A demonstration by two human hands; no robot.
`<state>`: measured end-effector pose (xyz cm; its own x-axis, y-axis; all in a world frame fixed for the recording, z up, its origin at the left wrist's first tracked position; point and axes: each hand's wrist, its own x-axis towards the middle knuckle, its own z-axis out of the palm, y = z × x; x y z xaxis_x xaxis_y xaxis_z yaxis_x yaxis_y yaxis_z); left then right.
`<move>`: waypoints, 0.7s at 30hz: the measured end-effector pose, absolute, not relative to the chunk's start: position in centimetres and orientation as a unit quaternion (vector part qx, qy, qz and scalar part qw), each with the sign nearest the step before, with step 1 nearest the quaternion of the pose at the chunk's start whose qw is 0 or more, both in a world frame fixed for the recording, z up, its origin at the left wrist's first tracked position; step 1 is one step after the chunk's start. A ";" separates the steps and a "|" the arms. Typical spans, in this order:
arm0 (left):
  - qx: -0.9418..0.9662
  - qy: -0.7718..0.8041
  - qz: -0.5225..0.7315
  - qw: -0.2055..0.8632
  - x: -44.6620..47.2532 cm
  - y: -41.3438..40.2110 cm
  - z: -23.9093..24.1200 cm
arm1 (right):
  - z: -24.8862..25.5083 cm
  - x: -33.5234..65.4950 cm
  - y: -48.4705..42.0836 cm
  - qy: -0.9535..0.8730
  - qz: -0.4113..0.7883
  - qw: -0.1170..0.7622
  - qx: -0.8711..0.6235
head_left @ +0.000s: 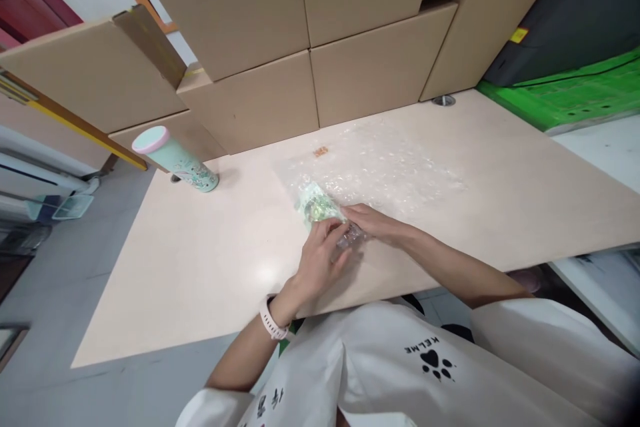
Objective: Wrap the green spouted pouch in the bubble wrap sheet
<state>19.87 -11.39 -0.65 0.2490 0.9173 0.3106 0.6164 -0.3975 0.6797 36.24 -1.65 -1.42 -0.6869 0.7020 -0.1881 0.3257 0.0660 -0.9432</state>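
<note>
A sheet of clear bubble wrap [395, 163] lies spread on the table, with a small orange print near its far left part. On its near left corner rests a light green patterned item [316, 203], partly covered by the wrap; its exact kind does not show. My left hand [320, 257], a pale watch band at its wrist, has curled fingers on the wrap at the near end of this item. From the right, my right hand [373, 221] pinches the wrap along the item's side. The two hands' fingertips are close together, and crumpled film shows between them.
A mint tumbler [183, 163] with a pink-rimmed lid stands at the table's left. Cardboard boxes [263, 103] are stacked along the back edge. On the right are a green plastic crate [585, 90] and a dark bin [565, 33]. The pale tabletop [210, 267] ends close to my body.
</note>
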 end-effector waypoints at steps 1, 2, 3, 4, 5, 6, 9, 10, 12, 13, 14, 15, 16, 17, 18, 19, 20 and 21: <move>0.780 0.499 0.321 0.198 20.2 -10.9 -1.1 | -1.5 36.7 -1.3 -0.735 0.547 0.159 -0.367; 0.796 0.497 0.295 0.181 20.5 -10.5 -1.6 | -1.6 37.1 -1.0 -0.763 0.501 0.154 -0.377; 0.807 0.498 0.271 0.164 20.7 -10.2 -1.9 | -1.5 37.4 -0.8 -0.792 0.446 0.149 -0.390; 0.816 0.500 0.250 0.147 21.0 -10.0 -2.2 | -1.4 37.6 -0.6 -0.813 0.389 0.146 -0.407; 0.822 0.504 0.230 0.130 21.2 -9.9 -2.4 | -1.2 37.8 -0.5 -0.825 0.336 0.151 -0.430; 0.827 0.508 0.213 0.116 21.5 -9.8 -2.5 | -1.0 37.9 -0.5 -0.827 0.291 0.165 -0.451; 0.833 0.520 0.170 0.085 22.1 -9.8 -2.6 | -0.5 37.9 -0.8 -0.829 0.245 0.250 -0.435; 0.832 0.526 0.159 0.079 22.2 -9.9 -2.6 | -0.4 37.9 -1.0 -0.838 0.256 0.273 -0.397; 0.827 0.535 0.156 0.074 22.2 -9.9 -2.6 | -0.6 37.7 -1.5 -0.858 0.286 0.286 -0.318; 0.825 0.535 0.167 0.079 22.1 -9.9 -2.6 | -0.8 37.6 -1.6 -0.864 0.296 0.280 -0.297; 0.822 0.532 0.183 0.089 22.0 -9.9 -2.5 | -0.9 37.5 -1.7 -0.866 0.302 0.273 -0.289; 0.818 0.529 0.201 0.102 21.9 -9.9 -2.5 | -1.1 37.5 -1.8 -0.866 0.306 0.267 -0.292; 0.814 0.528 0.216 0.113 21.9 -10.0 -2.4 | -1.2 37.4 -1.8 -0.864 0.306 0.266 -0.299; 0.809 0.529 0.225 0.122 21.9 -10.0 -2.3 | -1.3 37.4 -1.8 -0.862 0.304 0.269 -0.304; 0.805 0.534 0.226 0.124 22.0 -9.9 -2.2 | -1.3 37.4 -1.8 -0.862 0.302 0.274 -0.302; 0.803 0.539 0.223 0.123 22.1 -9.9 -2.2 | -1.3 37.4 -1.7 -0.864 0.299 0.278 -0.296; 0.798 0.545 0.224 0.128 22.2 -9.9 -2.2 | -1.3 37.4 -1.7 -0.865 0.296 0.282 -0.290; 0.795 0.544 0.228 0.142 22.3 -9.9 -2.2 | -1.5 37.4 -1.6 -0.867 0.295 0.281 -0.286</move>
